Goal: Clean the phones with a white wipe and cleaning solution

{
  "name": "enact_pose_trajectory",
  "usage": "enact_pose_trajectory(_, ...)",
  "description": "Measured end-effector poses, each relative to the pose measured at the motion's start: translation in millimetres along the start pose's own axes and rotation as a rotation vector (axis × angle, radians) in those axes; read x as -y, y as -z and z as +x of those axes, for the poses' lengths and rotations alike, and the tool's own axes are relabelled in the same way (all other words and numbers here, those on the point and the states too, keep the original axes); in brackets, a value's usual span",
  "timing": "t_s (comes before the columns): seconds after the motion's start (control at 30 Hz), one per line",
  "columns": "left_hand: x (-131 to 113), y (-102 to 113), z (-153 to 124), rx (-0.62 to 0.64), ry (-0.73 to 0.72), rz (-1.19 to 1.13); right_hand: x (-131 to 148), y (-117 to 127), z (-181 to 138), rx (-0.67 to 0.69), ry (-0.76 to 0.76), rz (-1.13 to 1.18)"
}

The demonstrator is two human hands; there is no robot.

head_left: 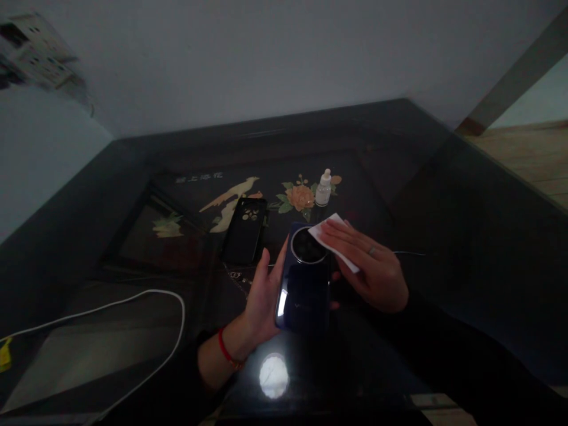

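Observation:
My left hand grips a dark blue phone from below, back side up, its round camera ring toward the far end. My right hand presses a small white cloth with flat fingers against the phone's upper right corner, beside the camera ring. A ring shows on one right finger, and a red string circles my left wrist. A black phone case lies flat on the table just left of the phone. A small white dropper bottle stands upright behind the phone.
The dark glossy table has a painted bird and flowers under glass. A white cable loops at the left front. A ceiling light reflects near the front edge. White walls enclose the back and left; wooden floor at right.

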State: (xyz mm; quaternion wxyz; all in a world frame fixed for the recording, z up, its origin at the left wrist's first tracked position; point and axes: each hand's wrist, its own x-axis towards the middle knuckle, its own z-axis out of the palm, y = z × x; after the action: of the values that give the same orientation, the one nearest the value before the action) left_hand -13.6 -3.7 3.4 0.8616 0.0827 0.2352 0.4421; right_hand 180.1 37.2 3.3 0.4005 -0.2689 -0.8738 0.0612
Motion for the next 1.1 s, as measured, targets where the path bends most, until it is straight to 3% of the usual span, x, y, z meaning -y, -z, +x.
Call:
enact_pose_trajectory(0.1,4,0,-2,0.084,0.05,0.011,-1,-1,1,-0.005,-0.034,-0.061)
enact_pose_trajectory(0.3,8,7,0,0.032,0.0,-0.003,10,-8,6,0.171,0.276,-0.053)
enact_pose_trajectory(0.5,7,6,-2,0.114,0.044,0.006,-2,-4,3,0.022,0.097,-0.152)
enact_pose_trajectory(0.67,7,8,0,0.023,-0.025,-0.009,4,-6,4,0.172,0.277,-0.074)
enact_pose_trajectory(0.83,3,4,-1,0.093,0.035,0.014,-1,-4,2,0.05,0.099,-0.141)
enact_pose_trajectory(1.0,2,1,-1,-0.049,-0.04,0.005,4,-7,0,0.143,0.279,-0.051)
enact_pose_trajectory(1.1,1,2,-1,-0.006,-0.021,0.007,1,-4,1,0.099,0.214,-0.081)
